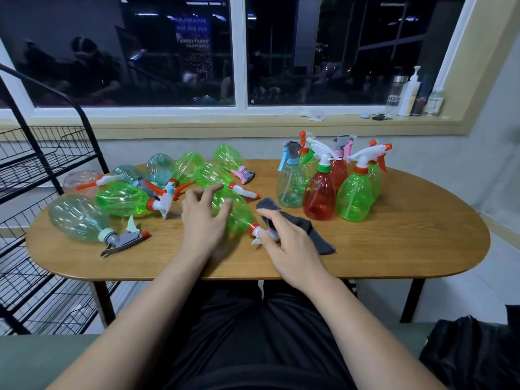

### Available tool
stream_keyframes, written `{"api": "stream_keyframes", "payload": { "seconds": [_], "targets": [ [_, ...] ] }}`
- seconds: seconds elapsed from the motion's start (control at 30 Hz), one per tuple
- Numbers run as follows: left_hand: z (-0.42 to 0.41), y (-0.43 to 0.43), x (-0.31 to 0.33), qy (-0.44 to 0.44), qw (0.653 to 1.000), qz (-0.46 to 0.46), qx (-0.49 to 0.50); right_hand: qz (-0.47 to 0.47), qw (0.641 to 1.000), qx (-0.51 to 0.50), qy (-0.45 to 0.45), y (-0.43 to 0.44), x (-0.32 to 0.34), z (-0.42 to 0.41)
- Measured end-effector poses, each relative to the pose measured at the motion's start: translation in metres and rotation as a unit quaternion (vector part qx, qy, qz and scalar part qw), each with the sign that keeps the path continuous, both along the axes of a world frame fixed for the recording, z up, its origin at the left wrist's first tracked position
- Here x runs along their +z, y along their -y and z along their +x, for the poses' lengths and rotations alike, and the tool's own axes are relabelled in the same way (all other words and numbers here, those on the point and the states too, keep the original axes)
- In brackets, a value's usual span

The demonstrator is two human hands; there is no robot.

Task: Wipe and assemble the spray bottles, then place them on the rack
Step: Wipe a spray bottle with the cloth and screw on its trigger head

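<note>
Counting nine lying bottles [123, 199], six upright bottles [319, 192].

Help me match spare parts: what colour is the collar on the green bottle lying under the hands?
The collar is orange-red, seen in the head view.

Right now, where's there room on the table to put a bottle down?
The oval wooden table is bare at its right end, past the grey cloth and the standing spray bottles. The left half is crowded with lying spray bottles.
</note>
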State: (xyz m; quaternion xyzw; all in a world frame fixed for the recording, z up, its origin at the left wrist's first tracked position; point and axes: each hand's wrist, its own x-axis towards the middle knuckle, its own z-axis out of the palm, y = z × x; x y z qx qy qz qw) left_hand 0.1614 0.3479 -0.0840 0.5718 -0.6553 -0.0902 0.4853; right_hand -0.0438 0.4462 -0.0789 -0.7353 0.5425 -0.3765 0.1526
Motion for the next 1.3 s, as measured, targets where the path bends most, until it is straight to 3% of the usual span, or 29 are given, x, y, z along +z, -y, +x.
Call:
{"api": "stream_keyframes", "payload": {
  "seconds": [0.1, 0.23, 0.53, 1.3],
  "targets": [
    [-0.001, -0.002, -0.001, -0.004, 1.000, -0.002, -0.021, 0.022, 0.999, 0.006, -0.033, 0.004, 0.000, 0.003],
    [-0.004, -0.004, -0.001, 0.007, 0.999, -0.001, -0.043, 0.030, 0.989, 0.025, -0.144, 0.007, 0.000, 0.012],
    [-0.003, -0.002, -0.005, 0.036, 0.998, -0.002, -0.049, 0.047, 0.964, 0.060, -0.253, -0.007, -0.005, 0.022],
    [-0.005, -0.001, -0.002, 0.034, 0.999, 0.011, -0.041, 0.100, 0.967, -0.017, -0.234, 0.033, -0.002, 0.006]
  ]
}}
